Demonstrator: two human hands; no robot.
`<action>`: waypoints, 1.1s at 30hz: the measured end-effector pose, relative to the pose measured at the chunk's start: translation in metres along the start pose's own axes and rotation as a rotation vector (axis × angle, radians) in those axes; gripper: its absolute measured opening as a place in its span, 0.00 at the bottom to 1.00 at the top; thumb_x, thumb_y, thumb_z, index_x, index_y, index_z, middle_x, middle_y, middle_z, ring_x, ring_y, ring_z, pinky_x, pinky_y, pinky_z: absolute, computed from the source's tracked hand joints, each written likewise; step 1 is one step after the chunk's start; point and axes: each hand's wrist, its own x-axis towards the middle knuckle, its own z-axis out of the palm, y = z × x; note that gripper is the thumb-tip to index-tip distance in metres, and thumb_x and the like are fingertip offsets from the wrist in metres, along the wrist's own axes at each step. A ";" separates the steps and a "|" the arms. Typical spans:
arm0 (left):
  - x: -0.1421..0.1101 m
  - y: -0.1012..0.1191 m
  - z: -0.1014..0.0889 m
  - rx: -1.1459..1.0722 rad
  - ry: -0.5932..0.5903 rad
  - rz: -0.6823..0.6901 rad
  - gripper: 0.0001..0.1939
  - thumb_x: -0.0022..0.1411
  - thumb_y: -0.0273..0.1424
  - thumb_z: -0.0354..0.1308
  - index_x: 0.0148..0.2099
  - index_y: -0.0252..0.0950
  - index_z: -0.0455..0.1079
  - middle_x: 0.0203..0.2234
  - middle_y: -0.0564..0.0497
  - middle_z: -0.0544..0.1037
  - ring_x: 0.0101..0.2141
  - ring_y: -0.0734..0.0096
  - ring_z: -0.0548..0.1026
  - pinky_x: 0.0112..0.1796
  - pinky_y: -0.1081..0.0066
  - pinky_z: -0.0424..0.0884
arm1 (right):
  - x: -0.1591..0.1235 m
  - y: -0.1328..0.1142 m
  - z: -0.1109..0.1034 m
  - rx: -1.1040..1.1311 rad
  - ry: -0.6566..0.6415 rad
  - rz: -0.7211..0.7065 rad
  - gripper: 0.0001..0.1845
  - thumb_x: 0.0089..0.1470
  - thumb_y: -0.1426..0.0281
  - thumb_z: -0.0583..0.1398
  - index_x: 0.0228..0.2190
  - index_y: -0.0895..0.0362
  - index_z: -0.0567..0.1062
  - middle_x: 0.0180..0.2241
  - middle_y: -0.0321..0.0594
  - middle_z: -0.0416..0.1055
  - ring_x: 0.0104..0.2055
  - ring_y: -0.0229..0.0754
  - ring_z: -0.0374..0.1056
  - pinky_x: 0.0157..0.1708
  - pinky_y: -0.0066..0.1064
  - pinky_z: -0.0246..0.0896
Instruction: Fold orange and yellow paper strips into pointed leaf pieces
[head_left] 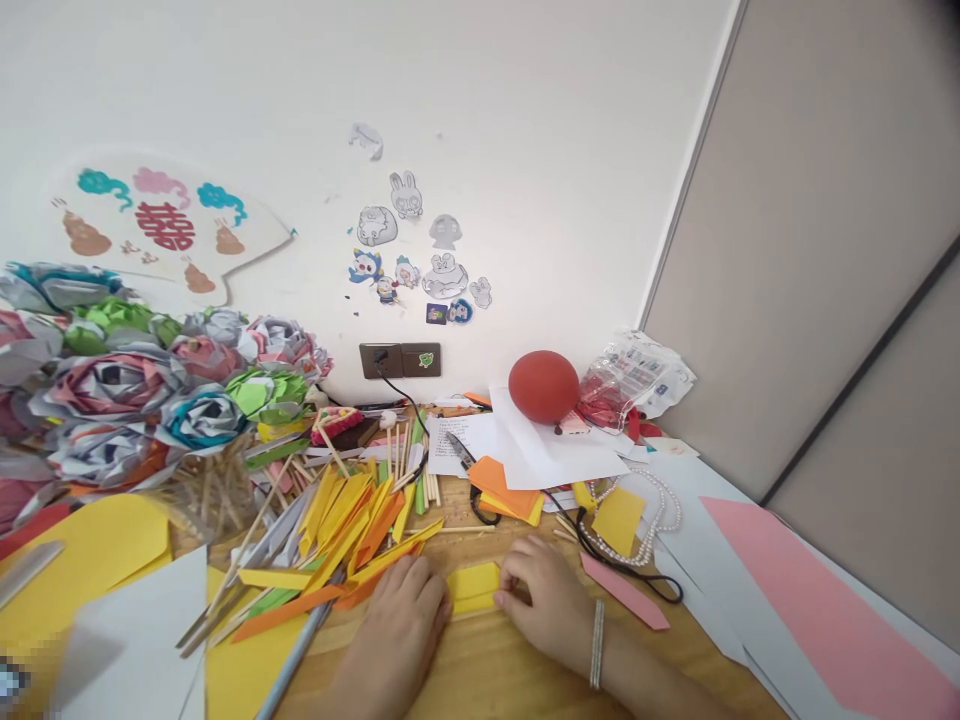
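On the wooden desk in front of me lies a small yellow folded paper (474,590), a strip with a crease running along it. My left hand (405,625) is closed at its left end, fingers bent together and pressing on the edge. At the right end, my right hand (544,600) pinches the paper between thumb and fingers; a silvery bracelet (597,645) circles that wrist. Just left of my left hand is a heap of folded yellow and orange paper strips (345,515). A pink paper strip (624,592) lies to the right of my right hand.
Paper flowers (112,385) crowd the left side. Scissors (459,448), orange paper pieces (502,485), a black cord (637,572) and a pearl string (664,510) lie beyond my hands. A red balloon (544,387) rests near the wall. Paper sheets (810,600) cover the right.
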 end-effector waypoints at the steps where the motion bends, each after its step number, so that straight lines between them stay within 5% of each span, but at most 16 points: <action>1: 0.001 0.002 -0.001 0.014 -0.007 -0.024 0.12 0.63 0.25 0.44 0.31 0.37 0.67 0.30 0.49 0.71 0.35 0.61 0.70 0.39 0.59 0.68 | 0.001 0.000 0.001 -0.012 0.004 0.016 0.08 0.43 0.77 0.63 0.21 0.57 0.67 0.27 0.34 0.67 0.33 0.40 0.60 0.34 0.31 0.49; 8: 0.002 0.010 -0.005 0.058 -0.031 -0.139 0.10 0.62 0.26 0.46 0.33 0.34 0.68 0.33 0.45 0.72 0.38 0.57 0.69 0.40 0.57 0.66 | -0.001 -0.001 0.006 -0.097 0.078 0.049 0.07 0.45 0.78 0.62 0.24 0.58 0.67 0.28 0.35 0.65 0.33 0.40 0.58 0.33 0.31 0.48; 14: 0.004 0.009 -0.007 0.028 -0.048 -0.181 0.07 0.60 0.26 0.50 0.31 0.35 0.68 0.31 0.47 0.72 0.36 0.58 0.70 0.38 0.60 0.66 | -0.002 -0.003 0.014 -0.187 0.027 -0.219 0.01 0.54 0.71 0.61 0.30 0.53 0.73 0.30 0.35 0.64 0.35 0.40 0.58 0.34 0.30 0.49; 16: 0.006 0.008 -0.008 0.025 -0.065 -0.190 0.07 0.60 0.26 0.51 0.31 0.35 0.68 0.31 0.47 0.72 0.36 0.58 0.70 0.38 0.61 0.66 | -0.001 -0.003 0.013 -0.213 0.024 -0.212 0.07 0.54 0.64 0.62 0.29 0.54 0.74 0.28 0.35 0.62 0.33 0.39 0.57 0.32 0.29 0.49; 19: 0.008 0.008 -0.008 0.030 -0.077 -0.201 0.07 0.61 0.26 0.51 0.32 0.35 0.69 0.32 0.46 0.73 0.38 0.57 0.70 0.40 0.61 0.65 | -0.002 0.002 0.001 -0.239 -0.053 -0.349 0.05 0.57 0.68 0.59 0.34 0.49 0.76 0.29 0.35 0.62 0.33 0.39 0.56 0.31 0.30 0.47; 21: 0.009 0.008 -0.009 0.033 -0.081 -0.207 0.07 0.61 0.27 0.51 0.32 0.35 0.70 0.32 0.46 0.73 0.38 0.57 0.70 0.40 0.61 0.65 | -0.003 0.008 -0.012 -0.258 -0.086 -0.423 0.13 0.56 0.73 0.58 0.38 0.41 0.76 0.31 0.36 0.62 0.35 0.40 0.55 0.32 0.31 0.46; 26: 0.007 0.009 -0.010 0.009 -0.083 -0.231 0.08 0.61 0.28 0.50 0.32 0.36 0.69 0.32 0.47 0.73 0.38 0.57 0.70 0.39 0.61 0.65 | -0.005 0.019 -0.037 -0.239 -0.186 -0.396 0.15 0.57 0.73 0.55 0.37 0.44 0.78 0.29 0.38 0.63 0.34 0.40 0.56 0.31 0.32 0.47; 33: 0.007 0.004 -0.016 -0.054 -0.107 -0.305 0.07 0.58 0.31 0.54 0.27 0.37 0.66 0.29 0.49 0.72 0.34 0.61 0.70 0.37 0.64 0.64 | -0.004 0.025 -0.040 -0.222 -0.237 -0.412 0.17 0.53 0.76 0.56 0.39 0.46 0.78 0.30 0.38 0.64 0.34 0.41 0.58 0.33 0.32 0.49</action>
